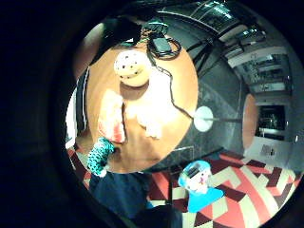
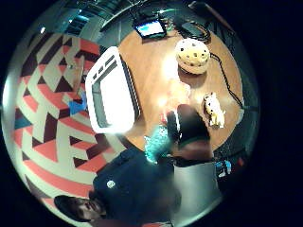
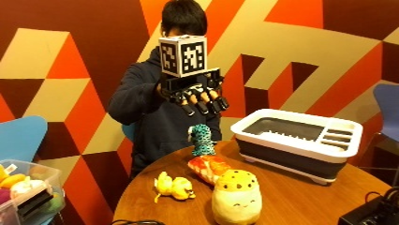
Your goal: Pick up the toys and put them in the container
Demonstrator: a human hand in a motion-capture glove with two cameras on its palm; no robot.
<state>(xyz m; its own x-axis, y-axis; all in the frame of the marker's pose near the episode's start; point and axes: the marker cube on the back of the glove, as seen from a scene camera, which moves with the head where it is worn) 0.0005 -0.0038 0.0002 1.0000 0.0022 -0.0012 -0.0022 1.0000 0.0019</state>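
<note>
The black-gloved right hand (image 3: 195, 91) is raised in front of the person's chest, well above the round wooden surface (image 3: 299, 197), with its grip apart: the fingers (image 3: 203, 107) hang down loosely curled and hold nothing. Below the hand, near the surface's edge closest to the person, a teal-and-black spotted plush toy (image 3: 201, 139) stands upright; the little finger side palm view shows it at that same edge (image 1: 100, 156). Just in front of it lies an orange-and-white plush toy (image 3: 208, 167), flat on the wood, apparently touching the teal toy's base. Next to that toy, a rounded yellow plush with dark brown spots on top and a small face (image 3: 236, 197) sits upright; it appears in the thumb side palm view as a spotted dome (image 2: 192, 56). Beside these two, a small yellow plush animal (image 3: 172, 185) lies on its side, apart from the others. The container, a white-rimmed dish-rack tub with dark grey walls (image 3: 298, 140), stands on the person's right side of the surface, well apart from the toys, and nothing shows inside it in the thumb side palm view (image 2: 111, 90). Black cables and a dark device (image 3: 374, 213) lie at the surface's edge farthest from the person. A clear plastic bin holding more soft toys (image 3: 28, 192) stands off the surface beside a blue chair (image 3: 18, 136).
</note>
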